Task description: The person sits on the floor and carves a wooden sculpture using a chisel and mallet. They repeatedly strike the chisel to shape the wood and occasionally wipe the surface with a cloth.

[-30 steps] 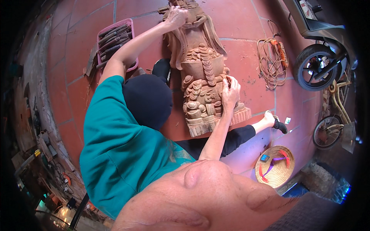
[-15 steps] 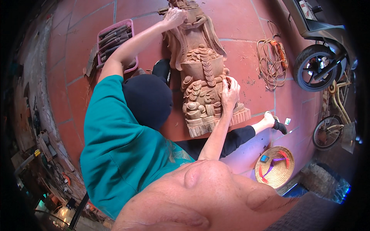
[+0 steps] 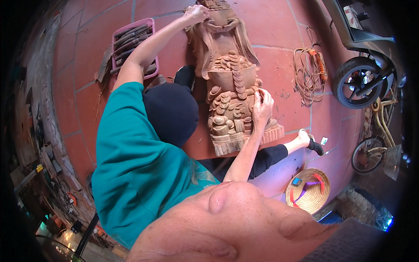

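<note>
A reddish-brown wooden carving [image 3: 231, 76] lies on the tiled floor, with draped robes, carved hands, piled coins and a rough block base. My left hand [image 3: 196, 14] is closed at its far left side, near the carved hands. Whatever that hand grips, if anything, is hidden. Lower down, my right hand [image 3: 263, 108] rests against the right edge beside the coin pile. Its thumb and fingers are pinched together. Anything between those fingertips is too small to make out.
Left of the carving stands a pink basket [image 3: 153, 32] full of chisel-like tools. A coiled cord [image 3: 305, 81] with an orange power strip lies to the right. Beyond it are a motorbike wheel [image 3: 358, 82] and a bicycle wheel [image 3: 369, 155]. A woven hat [image 3: 316, 196] sits nearer.
My left hand has shifted slightly and turned at the carving's far end. My right fingers have drawn together a little at the right edge. The view has shifted slightly.
</note>
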### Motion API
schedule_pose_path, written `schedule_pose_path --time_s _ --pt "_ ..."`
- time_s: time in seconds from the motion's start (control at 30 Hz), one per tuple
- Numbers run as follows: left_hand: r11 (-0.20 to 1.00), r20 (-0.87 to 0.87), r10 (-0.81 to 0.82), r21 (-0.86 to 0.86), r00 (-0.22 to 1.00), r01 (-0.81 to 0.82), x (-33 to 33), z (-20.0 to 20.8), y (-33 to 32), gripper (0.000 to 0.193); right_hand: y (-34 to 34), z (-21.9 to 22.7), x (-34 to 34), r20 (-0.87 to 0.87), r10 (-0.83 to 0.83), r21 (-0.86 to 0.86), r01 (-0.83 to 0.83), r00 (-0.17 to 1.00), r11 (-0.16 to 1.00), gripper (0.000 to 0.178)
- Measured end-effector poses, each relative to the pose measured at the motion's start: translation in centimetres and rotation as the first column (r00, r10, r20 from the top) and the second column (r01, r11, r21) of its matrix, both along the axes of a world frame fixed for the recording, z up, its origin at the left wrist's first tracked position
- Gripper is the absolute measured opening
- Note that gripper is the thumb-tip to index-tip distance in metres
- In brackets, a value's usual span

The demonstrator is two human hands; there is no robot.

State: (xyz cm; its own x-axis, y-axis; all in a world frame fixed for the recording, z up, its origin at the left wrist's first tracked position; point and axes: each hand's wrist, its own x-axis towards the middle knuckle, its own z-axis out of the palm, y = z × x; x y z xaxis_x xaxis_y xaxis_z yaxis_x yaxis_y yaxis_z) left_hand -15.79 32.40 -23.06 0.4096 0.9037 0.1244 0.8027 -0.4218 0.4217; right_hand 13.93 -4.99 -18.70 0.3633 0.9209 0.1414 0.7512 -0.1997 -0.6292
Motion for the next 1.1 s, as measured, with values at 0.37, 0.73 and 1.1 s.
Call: schedule_pose_path --time_s 0.37,0.73,1.1 --pt "0.999 0.114 -0.038 0.016 0.993 0.037 0.4 0.2 -0.7 0.026 0.0 -0.2 0.1 0.036 0.015 -0.002 -0.015 0.999 1.0 0.026" --pt "0.995 0.14 0.041 0.083 0.989 -0.053 -1.5 -0.7 -1.3 0.017 0.0 0.1 0.0 0.039 0.013 -0.008 -0.013 0.999 1.0 0.026" --pt "0.932 -0.2 -0.134 0.309 0.971 0.192 -2.0 -0.5 -2.3 0.005 -0.1 -0.2 0.2 0.029 0.018 -0.001 -0.018 0.999 1.0 0.027"
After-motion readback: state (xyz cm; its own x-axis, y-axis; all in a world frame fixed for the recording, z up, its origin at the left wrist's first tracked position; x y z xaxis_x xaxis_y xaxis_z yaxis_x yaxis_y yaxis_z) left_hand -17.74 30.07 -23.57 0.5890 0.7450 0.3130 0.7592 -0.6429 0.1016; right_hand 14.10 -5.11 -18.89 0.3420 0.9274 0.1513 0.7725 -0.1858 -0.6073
